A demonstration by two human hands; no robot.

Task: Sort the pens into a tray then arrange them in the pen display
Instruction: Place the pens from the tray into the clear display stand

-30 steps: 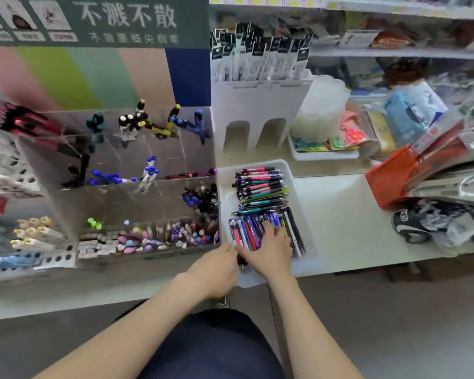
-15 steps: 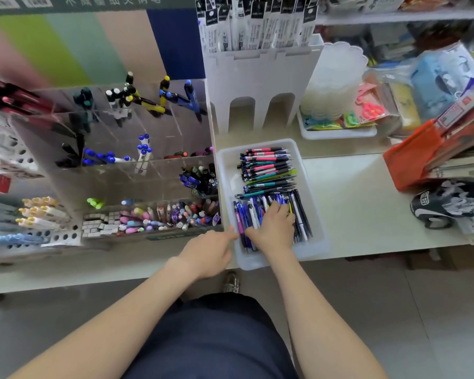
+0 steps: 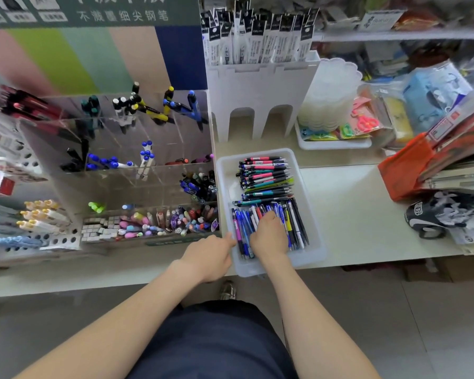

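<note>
Translucent white plastic rectangular tray (image 3: 314,257) sits at the pale surface's (image 3: 367,220) near edge. The left hand (image 3: 211,255) braces its left wall with one straight finger, grip empty. The right hand (image 3: 268,235) curls over lengthwise blue ballpoint pens (image 3: 244,227), its grip hidden, so I cannot tell what it holds. Pink and teal pens (image 3: 266,176) lie crosswise beyond, apparently sorted apart. The clear acrylic pen display (image 3: 162,149) stands left; the green sign (image 3: 121,15) above reads "不溅墨细尖钢笔".

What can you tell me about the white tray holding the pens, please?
The tray is a shallow, rectangular, translucent-white plastic bin, lying flat at the near edge of the table beside the pen display. Its far half holds crosswise pens, its near half lengthwise pens. The right hand rests on the lengthwise pens; the left hand touches its left rim.
</note>
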